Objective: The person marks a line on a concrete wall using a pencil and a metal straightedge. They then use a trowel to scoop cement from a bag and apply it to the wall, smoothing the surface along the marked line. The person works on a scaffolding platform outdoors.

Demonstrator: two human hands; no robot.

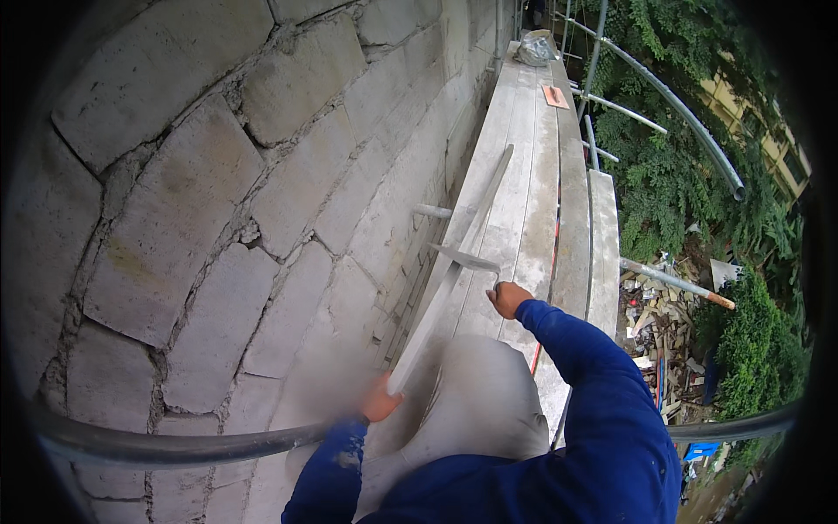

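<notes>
My left hand (381, 400) is closed round the near end of a long straight bar (426, 325), pale and dusty, which slants away from me beside the wall. In my right hand (510, 299) is the handle of a trowel (471, 258); the grip itself is mostly covered by my fingers. Its flat grey blade lies across the bar around mid-length and looks to be touching it. My pale, dusty trouser leg (489, 393) is bent between my two arms.
A rough block wall (297, 183) rises on the left. Planks (532, 201) form a narrow walkway, holding an orange-pink float (555, 96) and a plastic bag (536, 48) farther along. Scaffold tubes (672, 281) stick out on the right, above rubble (668, 323) and trees. A dark rail (183, 447) crosses close by.
</notes>
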